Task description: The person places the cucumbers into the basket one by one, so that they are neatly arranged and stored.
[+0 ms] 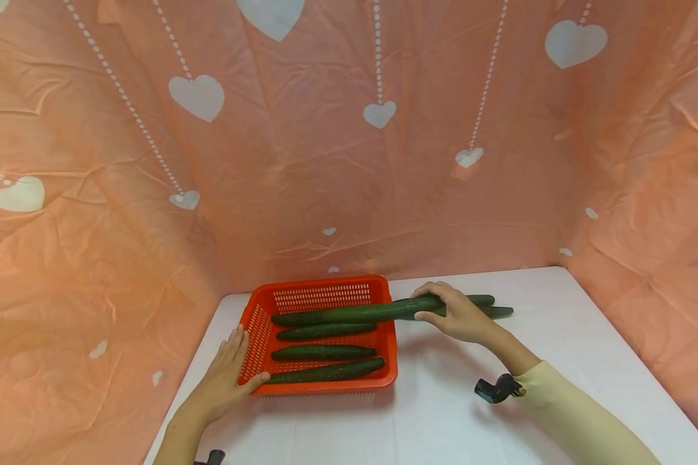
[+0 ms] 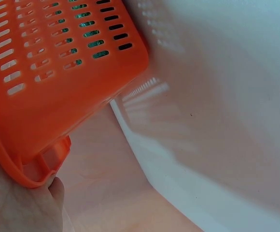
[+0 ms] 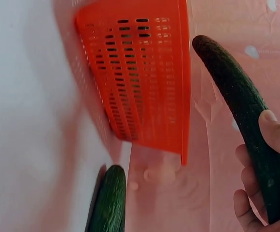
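Note:
My right hand point(image 1: 456, 315) grips a long green cucumber point(image 3: 246, 106), thumb on one side and fingers curled round the other. Its far end reaches over the right rim of a red slotted plastic basket point(image 1: 326, 388) in the head view. Inside the basket lie several more cucumbers point(image 1: 328, 352), roughly side by side. At the basket's left front corner my left hand point(image 1: 218, 381) rests with straight fingers along the left rim and the thumb at the front rim. Beyond my right hand, ends of cucumbers point(image 1: 500, 312) show on the table, partly hidden by that hand.
The basket stands on a white-covered table point(image 1: 442, 413), near its back edge. A pink-orange curtain point(image 1: 349, 194) with white hearts hangs behind and on both sides. A small black device point(image 1: 497, 389) is at my right wrist.

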The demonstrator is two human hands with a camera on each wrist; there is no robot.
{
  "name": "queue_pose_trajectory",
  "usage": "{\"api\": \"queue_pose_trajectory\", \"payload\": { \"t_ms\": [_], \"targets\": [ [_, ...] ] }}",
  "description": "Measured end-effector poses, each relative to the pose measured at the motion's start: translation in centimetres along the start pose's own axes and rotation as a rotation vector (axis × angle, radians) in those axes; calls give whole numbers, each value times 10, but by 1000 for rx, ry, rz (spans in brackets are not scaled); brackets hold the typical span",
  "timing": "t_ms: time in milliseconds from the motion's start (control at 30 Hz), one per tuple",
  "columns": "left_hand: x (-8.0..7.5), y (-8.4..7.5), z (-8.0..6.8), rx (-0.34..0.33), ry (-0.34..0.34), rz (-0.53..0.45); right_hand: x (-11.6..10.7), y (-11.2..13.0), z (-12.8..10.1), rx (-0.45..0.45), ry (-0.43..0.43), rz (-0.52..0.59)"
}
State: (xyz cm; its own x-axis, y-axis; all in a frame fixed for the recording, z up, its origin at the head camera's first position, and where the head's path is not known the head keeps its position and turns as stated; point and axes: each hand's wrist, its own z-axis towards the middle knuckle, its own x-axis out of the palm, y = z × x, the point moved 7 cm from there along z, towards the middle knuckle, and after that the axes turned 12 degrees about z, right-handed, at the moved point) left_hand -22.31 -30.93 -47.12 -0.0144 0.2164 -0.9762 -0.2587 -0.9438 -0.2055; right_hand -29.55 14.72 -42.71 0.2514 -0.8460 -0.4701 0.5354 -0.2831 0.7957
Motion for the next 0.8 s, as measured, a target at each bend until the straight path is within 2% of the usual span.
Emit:
{"api": "queue_pose_trajectory", "payload": {
  "t_ms": [433,800],
  "targets": [
    [-1,0,0,4,-4,-5,43,13,36,-57,44,-44],
    [0,0,0,-1,2,-7,85,16,61,-69,111,-50]
  ]
}}
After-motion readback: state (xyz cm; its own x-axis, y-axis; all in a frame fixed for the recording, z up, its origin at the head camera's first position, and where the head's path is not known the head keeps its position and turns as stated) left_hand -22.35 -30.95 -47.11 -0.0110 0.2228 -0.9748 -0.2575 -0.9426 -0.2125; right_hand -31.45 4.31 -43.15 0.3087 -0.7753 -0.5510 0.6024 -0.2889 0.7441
